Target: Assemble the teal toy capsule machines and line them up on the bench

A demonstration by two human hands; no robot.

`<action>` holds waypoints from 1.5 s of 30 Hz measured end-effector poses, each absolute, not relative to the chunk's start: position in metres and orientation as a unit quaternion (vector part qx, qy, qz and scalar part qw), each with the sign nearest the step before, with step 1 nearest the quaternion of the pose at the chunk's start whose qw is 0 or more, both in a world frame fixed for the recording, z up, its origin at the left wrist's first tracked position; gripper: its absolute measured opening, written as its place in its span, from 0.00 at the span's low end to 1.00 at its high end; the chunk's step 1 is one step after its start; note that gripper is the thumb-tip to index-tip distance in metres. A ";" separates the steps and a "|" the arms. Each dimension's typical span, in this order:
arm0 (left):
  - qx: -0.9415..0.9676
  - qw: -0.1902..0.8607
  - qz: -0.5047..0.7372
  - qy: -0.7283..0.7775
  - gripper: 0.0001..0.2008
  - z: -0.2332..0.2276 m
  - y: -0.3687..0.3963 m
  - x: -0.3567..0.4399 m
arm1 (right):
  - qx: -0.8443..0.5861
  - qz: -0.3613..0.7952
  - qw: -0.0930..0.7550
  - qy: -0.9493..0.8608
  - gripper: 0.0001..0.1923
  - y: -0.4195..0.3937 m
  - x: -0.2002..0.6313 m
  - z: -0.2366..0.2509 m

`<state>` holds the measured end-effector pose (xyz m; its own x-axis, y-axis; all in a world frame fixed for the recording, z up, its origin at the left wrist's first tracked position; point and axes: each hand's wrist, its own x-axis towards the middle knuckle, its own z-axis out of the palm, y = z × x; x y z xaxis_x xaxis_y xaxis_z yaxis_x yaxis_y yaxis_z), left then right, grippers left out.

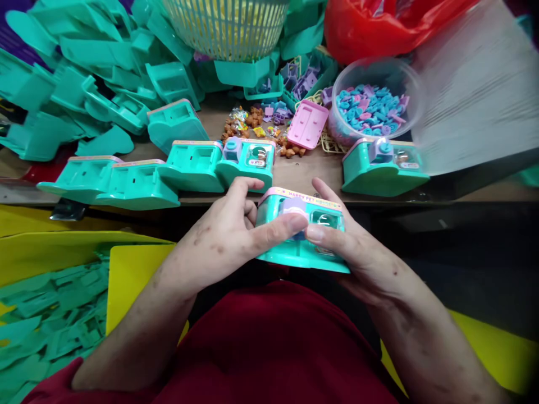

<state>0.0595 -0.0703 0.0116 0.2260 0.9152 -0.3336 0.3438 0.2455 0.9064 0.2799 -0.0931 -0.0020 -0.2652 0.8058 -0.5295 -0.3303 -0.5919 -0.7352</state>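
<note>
A teal toy pet house (275, 258) with a pink printed top strip is held between my two hands, just in front of the table edge. My left hand (229, 230) grips its left side, the thumb lying across a lilac part (288, 206) on its front. On the other side, my right hand (353, 241) clasps the house, its thumb tip against the front below a clear window (326, 217). The fingers behind the toy are mostly hidden. Close beyond my left hand stands a similar teal house (244, 168) with a lilac part and clear window.
More teal houses (145, 182) line the table edge at left; another (385, 174) stands right. Behind are a pink tray (308, 124), small brown figures (255, 116), a clear tub (337, 120) of blue and pink pieces, a basket (227, 33), a red bag (370, 33) and heaped teal shells (101, 50).
</note>
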 end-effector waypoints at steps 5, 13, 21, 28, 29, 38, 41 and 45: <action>0.557 0.557 0.245 0.566 0.44 0.008 -0.073 0.057 | -0.480 0.757 0.365 -0.252 0.70 -0.094 0.276 -0.005; 0.593 0.523 0.194 0.581 0.38 -0.006 -0.069 0.054 | -0.483 0.771 0.355 -0.216 0.70 -0.091 0.277 -0.018; 0.679 0.390 0.333 0.526 0.34 0.002 -0.078 0.043 | -0.518 0.733 0.401 -0.186 0.50 -0.090 0.275 -0.014; 0.916 0.003 0.236 0.323 0.19 0.024 -0.080 0.032 | -0.532 0.718 0.393 -0.217 0.53 -0.093 0.272 0.010; 0.920 0.004 0.222 0.323 0.18 0.025 -0.079 0.032 | -0.533 0.716 0.391 -0.225 0.55 -0.094 0.272 0.011; 0.921 0.163 0.181 0.303 0.19 0.022 -0.071 0.025 | -0.527 0.724 0.372 -0.243 0.51 -0.096 0.275 -0.007; 0.902 0.234 0.179 0.315 0.20 0.018 -0.068 0.023 | -0.533 0.724 0.366 -0.242 0.48 -0.097 0.275 -0.012; 0.894 0.264 0.188 0.309 0.17 0.015 -0.065 0.024 | -0.528 0.724 0.370 -0.244 0.46 -0.100 0.273 -0.017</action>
<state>0.0244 -0.0647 0.0147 0.7384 0.6516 0.1735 0.4527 -0.6697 0.5887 0.2734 -0.0995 -0.0171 -0.1681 0.7938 -0.5845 -0.2775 -0.6071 -0.7446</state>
